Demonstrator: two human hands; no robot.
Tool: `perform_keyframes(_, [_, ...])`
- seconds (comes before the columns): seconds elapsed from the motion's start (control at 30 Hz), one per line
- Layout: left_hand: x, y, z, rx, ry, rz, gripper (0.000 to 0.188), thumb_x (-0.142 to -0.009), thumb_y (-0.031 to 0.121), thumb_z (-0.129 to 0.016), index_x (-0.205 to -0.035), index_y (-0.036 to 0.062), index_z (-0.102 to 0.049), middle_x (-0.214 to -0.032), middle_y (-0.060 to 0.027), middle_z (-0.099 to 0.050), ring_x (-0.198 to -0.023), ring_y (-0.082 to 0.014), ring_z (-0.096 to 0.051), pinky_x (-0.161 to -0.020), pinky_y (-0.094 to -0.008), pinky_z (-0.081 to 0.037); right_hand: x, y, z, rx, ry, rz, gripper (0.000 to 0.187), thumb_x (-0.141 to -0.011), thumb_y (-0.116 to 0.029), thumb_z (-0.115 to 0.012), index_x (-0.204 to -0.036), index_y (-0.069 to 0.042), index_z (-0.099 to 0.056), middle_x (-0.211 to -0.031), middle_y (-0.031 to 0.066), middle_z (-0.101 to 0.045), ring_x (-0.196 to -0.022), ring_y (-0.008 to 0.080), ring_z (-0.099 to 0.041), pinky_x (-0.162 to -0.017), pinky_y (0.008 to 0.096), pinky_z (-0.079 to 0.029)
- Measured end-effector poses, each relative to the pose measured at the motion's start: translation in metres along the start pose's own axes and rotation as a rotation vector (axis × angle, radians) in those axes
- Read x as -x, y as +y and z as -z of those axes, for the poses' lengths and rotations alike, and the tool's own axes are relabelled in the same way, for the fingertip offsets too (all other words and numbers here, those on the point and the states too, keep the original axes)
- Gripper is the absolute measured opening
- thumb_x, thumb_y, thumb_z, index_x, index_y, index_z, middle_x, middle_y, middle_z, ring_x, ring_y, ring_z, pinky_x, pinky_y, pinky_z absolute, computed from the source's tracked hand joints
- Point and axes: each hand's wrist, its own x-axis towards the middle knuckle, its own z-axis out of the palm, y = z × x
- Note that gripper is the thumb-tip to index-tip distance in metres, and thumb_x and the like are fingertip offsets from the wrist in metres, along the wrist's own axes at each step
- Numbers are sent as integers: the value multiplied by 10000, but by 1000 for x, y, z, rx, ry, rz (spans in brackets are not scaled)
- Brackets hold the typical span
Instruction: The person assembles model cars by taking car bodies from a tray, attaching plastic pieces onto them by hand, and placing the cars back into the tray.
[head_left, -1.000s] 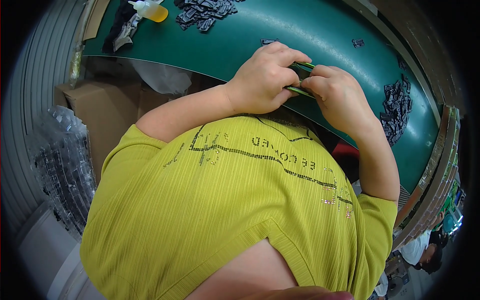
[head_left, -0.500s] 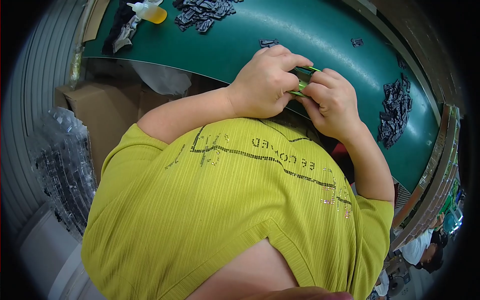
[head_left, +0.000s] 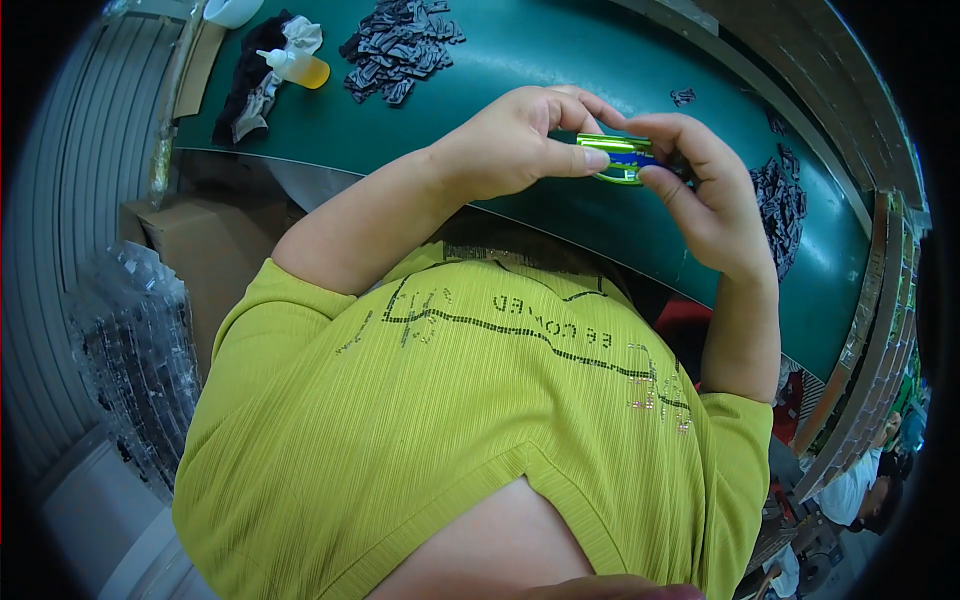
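Note:
Over the near edge of the green table [head_left: 540, 50], both my hands hold a shiny green frame-like piece [head_left: 590, 142] with a blue insert. My left hand [head_left: 525, 140] pinches its left end between thumb and fingers. At the other end, my right hand [head_left: 712, 190] grips it with curled fingers and thumb, near a dark part whose shape I cannot make out. A heap of small dark grey parts [head_left: 400, 50] lies beyond my left hand. Another heap of dark parts [head_left: 782, 215] is to the right of my right hand.
A bottle of yellow liquid [head_left: 298, 68] lies on black and white cloths [head_left: 250, 95] at the far left. One loose dark part [head_left: 682, 97] rests beyond my right hand. Cardboard boxes [head_left: 205, 235] stand left below the table. A person [head_left: 855, 490] is at the far right.
My hands have moved apart and turned, so more of the green piece and its blue insert shows. The right hand has shifted right. The whole view has tilted slightly.

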Motion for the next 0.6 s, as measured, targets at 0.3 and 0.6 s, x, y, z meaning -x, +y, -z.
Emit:
perform_keyframes(0.3, [-22,2,-10,681,-28,155,321,-999,210,-577,-1126,-73,-660,-1070,-136,-710,-972,-179,-675,-904,-321,-511,-3,1,26,-216,11,-120,345,-868,5,-682,-1209,-10,-641,-893,1,-547,-806,74,-513,-726,215,-437])
perform_keyframes(0.6, [-50,20,-13,605,90,147,259,-985,213,-624,-1073,-27,-665,-973,-103,-706,-876,-158,-690,-837,-306,-557,-6,30,18,-367,339,-157,272,-861,-99,-764,-1124,-34,-737,-856,6,-695,-730,60,-570,-655,208,-461])
